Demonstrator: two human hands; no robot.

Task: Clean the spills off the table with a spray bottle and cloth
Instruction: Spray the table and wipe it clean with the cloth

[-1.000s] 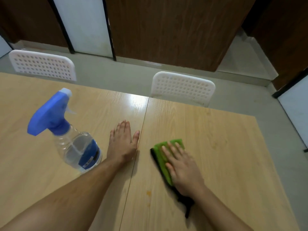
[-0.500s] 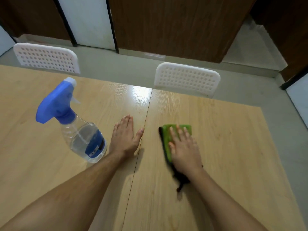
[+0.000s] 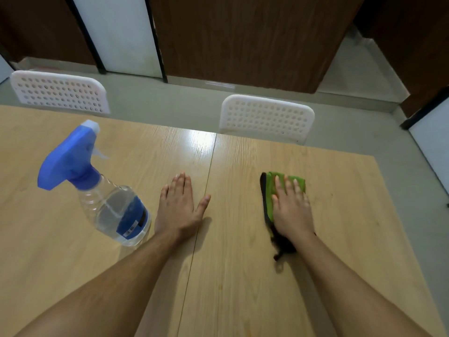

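Fingers of my right hand lie straight and close together, pressed flat on the cloth, gripping nothing; the cloth sits on the right panel of the surface, toward the far edge, green side up with a dark trailing end poking out under my wrist. Fingers of my left hand are likewise straight and together, thumb spread to the side, palm flat on the surface just left of the centre seam. The bottle stands just beside that hand, on the left panel, not held, its blue head tipped toward the far left corner.

I judge the wiping is under way: spraying looks done for now, since the bottle is set down. Faint dark specks show toward the right edge and a small orange mark near the seam closer to me, so some spots look left to wipe. Both forearms reach straight forward from the near edge, roughly parallel, the left bracing, the right bearing down.
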